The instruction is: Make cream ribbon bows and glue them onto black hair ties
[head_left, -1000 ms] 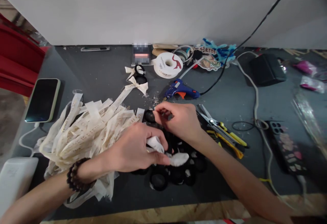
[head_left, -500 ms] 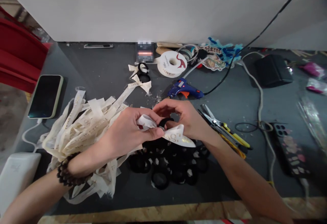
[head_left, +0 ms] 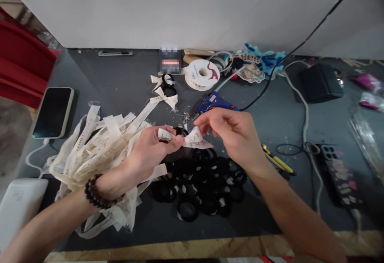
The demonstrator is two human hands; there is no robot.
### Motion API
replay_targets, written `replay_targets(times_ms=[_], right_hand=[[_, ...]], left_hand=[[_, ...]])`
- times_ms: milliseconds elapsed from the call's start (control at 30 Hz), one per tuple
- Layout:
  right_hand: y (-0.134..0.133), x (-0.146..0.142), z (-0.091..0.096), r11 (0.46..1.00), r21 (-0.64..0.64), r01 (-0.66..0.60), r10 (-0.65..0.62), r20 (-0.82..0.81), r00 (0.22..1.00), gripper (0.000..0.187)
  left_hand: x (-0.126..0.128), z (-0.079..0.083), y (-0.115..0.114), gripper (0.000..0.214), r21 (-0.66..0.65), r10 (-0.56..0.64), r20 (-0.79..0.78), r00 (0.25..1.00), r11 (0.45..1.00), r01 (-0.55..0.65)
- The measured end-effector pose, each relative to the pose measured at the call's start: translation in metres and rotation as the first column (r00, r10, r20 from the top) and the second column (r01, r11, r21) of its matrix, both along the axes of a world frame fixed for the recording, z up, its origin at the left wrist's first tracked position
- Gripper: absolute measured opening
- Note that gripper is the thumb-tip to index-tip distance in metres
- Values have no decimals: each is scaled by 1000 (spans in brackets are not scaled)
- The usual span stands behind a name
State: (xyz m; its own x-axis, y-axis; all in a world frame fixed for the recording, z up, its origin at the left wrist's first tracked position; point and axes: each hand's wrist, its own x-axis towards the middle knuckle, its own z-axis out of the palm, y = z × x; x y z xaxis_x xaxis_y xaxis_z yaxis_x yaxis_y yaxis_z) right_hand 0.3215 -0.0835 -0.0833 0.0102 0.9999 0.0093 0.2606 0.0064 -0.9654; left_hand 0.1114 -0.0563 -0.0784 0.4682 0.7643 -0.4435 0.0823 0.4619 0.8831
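In my left hand [head_left: 153, 145], a white ribbon bow [head_left: 193, 138] with gold lettering is pinched between thumb and fingers, its loop and tail sticking out to the right. A black hair tie [head_left: 181, 131] shows just behind the bow, partly hidden by the fingers. My right hand [head_left: 231, 131] is close to the bow's right loop, fingers curved and apart, and no grip on the ribbon shows. Beneath both hands lies a pile of black hair ties [head_left: 201, 187]. Cut ribbon strips [head_left: 99, 151] are heaped by my left forearm.
Two finished bows on hair ties [head_left: 168, 99] lie ahead, near a ribbon spool [head_left: 192, 81]. A blue glue gun [head_left: 210, 101] rests just beyond my right hand, its black cord running up right. Yellow-handled tool [head_left: 282, 164], phones [head_left: 54, 113] and a power bank [head_left: 22, 211] lie around.
My right hand has drawn back from the hair tie and moved right and slightly up. The bow in my left hand has shifted up and left, and spread flatter.
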Motion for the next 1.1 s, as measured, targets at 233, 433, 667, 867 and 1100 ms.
replay_targets(times_ms=[233, 433, 667, 867, 1100], right_hand=[[3, -2, -6, 984, -169, -61, 74, 71, 995, 42], [9, 0, -11, 976, -198, -86, 92, 22, 996, 29], [5, -5, -8, 999, -27, 44, -43, 42, 998, 24], [-3, -17, -2, 998, 29, 59, -62, 112, 992, 30], [-10, -24, -6, 994, 77, 74, -86, 173, 981, 26]], left_hand=[[5, -10, -4, 35, -112, 189, 1, 982, 976, -188], [2, -8, 1, 38, 57, 184, -34, 982, 982, -182], [-8, 3, 18, 33, 542, 6, -417, 909, 804, 244], [-5, 8, 14, 12, 688, 104, -418, 902, 685, 240], [-7, 11, 11, 12, 634, 108, -320, 941, 763, 128]])
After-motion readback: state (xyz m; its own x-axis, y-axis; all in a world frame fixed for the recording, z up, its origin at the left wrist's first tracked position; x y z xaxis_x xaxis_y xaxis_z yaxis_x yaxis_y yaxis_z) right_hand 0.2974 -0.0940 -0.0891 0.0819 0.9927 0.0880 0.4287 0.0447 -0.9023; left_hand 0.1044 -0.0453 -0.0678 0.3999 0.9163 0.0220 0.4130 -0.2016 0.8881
